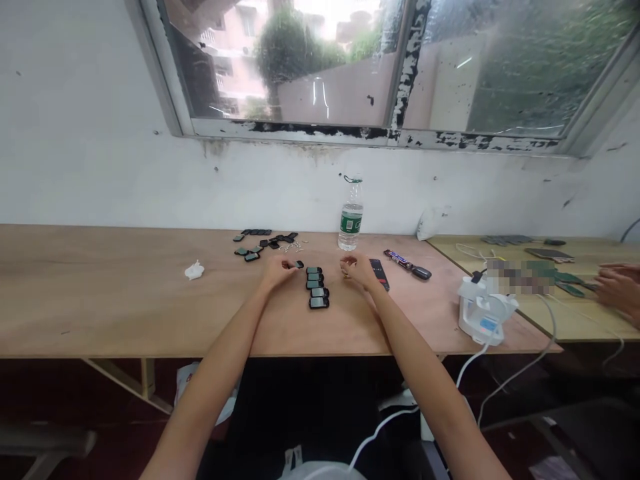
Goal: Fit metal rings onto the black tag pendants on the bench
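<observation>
My left hand (278, 272) is closed, pinching a small dark rectangular piece (299, 265) with a greyish face between thumb and fingertips, just over the table. To its right, several small black devices with grey-green screens (319, 303) lie in a column on the wood. On the other side of that column is my right hand (357, 268), its fingers curled together; whatever they hold, if anything, is too small to make out. A dark phone (380, 274) lies beside it, partly covered by the hand. Behind my left hand are more small dark pieces (251, 256) and scattered tiny light-coloured parts (295, 246).
A water bottle (351, 217) stands near the wall. A chocolate bar wrapper (397, 259) and a black key fob-like object (421, 272) lie to the right. White plug adapters (483, 310) trail cables. Crumpled tissue (195, 270) lies left. Another person's hand (620, 290) is far right.
</observation>
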Motion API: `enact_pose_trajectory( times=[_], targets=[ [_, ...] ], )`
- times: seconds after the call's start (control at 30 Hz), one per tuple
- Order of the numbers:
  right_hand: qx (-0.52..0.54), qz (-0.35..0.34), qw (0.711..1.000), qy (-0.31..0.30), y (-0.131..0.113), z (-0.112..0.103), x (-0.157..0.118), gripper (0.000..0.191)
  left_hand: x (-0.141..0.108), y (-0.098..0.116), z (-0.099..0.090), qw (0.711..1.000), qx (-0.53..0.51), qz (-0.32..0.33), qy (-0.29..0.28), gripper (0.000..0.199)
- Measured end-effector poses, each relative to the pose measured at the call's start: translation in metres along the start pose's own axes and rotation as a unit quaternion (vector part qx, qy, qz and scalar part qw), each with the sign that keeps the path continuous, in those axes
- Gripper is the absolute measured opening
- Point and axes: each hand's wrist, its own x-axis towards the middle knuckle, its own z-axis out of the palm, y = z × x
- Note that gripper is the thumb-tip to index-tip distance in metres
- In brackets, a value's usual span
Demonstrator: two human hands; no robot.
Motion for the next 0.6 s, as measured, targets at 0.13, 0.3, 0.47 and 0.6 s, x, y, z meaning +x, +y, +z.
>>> enact_pose_trajectory(
  times=[0.13,0.3,0.47,0.6],
  targets=[
    [-0.065,-0.002,0.995,-0.078,0.006,0.006,-0.003,0.012,0.000,-0.004,-0.007,0.995,0.070,-0.070,-0.018,0.017],
    [-0.122,-0.008,0.990,-0.070,0.006,0.011,-0.001,0.014,-0.002,-0.001,-0.008,0.994,0.048,-0.068,-0.074,0.023],
    [-0.114,0.035,0.992,0.051,0.010,-0.004,0.005,0.021,-0.003,0.003,-0.010,0.993,0.016,-0.048,-0.105,0.037],
    [-0.100,0.075,0.989,0.075,0.013,-0.013,0.006,0.023,-0.006,0.012,-0.015,0.992,0.041,-0.064,-0.101,0.049]
  ],
)
